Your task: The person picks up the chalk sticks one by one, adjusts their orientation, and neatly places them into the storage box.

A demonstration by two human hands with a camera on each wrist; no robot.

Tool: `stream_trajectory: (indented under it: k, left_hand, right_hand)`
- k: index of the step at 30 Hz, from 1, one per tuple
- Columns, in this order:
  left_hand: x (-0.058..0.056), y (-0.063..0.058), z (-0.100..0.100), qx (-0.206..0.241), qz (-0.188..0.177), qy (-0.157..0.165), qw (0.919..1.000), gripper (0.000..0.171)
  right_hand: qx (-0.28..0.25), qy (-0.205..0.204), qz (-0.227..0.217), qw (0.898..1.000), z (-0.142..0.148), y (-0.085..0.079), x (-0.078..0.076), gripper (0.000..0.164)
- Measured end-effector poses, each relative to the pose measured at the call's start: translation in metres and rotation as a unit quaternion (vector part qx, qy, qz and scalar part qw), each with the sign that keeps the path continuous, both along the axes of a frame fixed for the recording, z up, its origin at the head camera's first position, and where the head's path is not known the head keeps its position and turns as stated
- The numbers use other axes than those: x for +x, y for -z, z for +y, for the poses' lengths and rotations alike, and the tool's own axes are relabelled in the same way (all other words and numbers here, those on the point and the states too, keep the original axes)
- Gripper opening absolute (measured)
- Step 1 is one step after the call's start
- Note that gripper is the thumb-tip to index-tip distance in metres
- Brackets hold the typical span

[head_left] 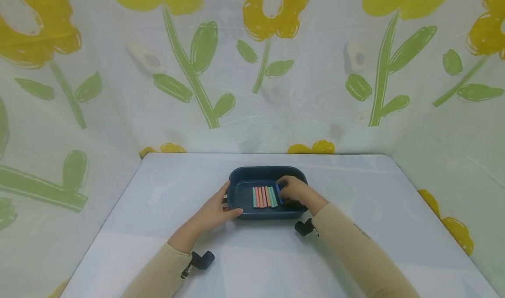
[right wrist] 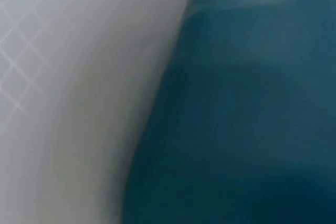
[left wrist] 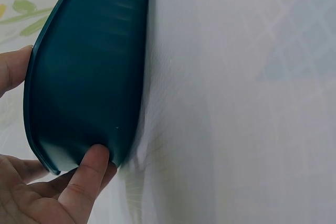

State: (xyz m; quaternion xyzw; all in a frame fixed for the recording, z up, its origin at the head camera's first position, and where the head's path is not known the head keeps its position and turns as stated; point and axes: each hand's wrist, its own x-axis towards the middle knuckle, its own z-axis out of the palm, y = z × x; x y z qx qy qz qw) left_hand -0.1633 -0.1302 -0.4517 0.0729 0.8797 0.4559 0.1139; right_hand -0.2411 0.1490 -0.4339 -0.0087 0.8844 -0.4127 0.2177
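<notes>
A dark teal baking dish (head_left: 241, 193) lies lengthwise on the table; its outer wall (left wrist: 86, 72) fills much of the left wrist view. Inside it, several pastel chalk sticks (head_left: 262, 197), green, pink and orange, lie side by side in a row. My left hand (head_left: 215, 208) grips the dish's left end, thumb toward the near corner, fingers along the side wall. My right hand (head_left: 296, 190) reaches over the right end, pinching a blue chalk stick (head_left: 279, 192) at the row's right end. The right wrist view shows only the blurred dish wall (right wrist: 236, 108), no fingers.
The white table (head_left: 256, 258) has a faint pale pattern. Behind and beside it hangs a flower-printed sheet (head_left: 315, 96). A small black camera mount (head_left: 203, 260) sits on the left wrist, another mount (head_left: 304, 227) on the right, close to the dish's near side.
</notes>
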Motion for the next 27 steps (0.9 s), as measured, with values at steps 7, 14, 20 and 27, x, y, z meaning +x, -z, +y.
stream_trajectory:
  k: [7, 14, 20, 27]
  left_hand:
    - [0.0006, -0.0003, -0.0001, 0.004, -0.001, 0.001, 1.0000, 0.105]
    - [0.0005, -0.0008, 0.0006, -0.003, -0.002, 0.000, 1.0000, 0.106]
    - [0.0005, -0.0012, 0.0017, -0.005, -0.002, 0.002, 1.0000, 0.106]
    - [-0.0001, -0.0005, 0.0011, 0.002, -0.003, 0.000, 1.0000, 0.106]
  right_hand:
    - [0.015, 0.005, 0.000, 1.000, -0.0027, 0.0021, 0.0002, 0.051]
    - [0.005, 0.003, -0.003, 1.000, -0.0023, 0.0017, 0.0023, 0.049]
    - [-0.007, 0.005, -0.006, 1.000, -0.0018, 0.0014, 0.0034, 0.049]
    - [0.022, 0.007, 0.004, 1.000, -0.0035, 0.0026, 0.0030, 0.047]
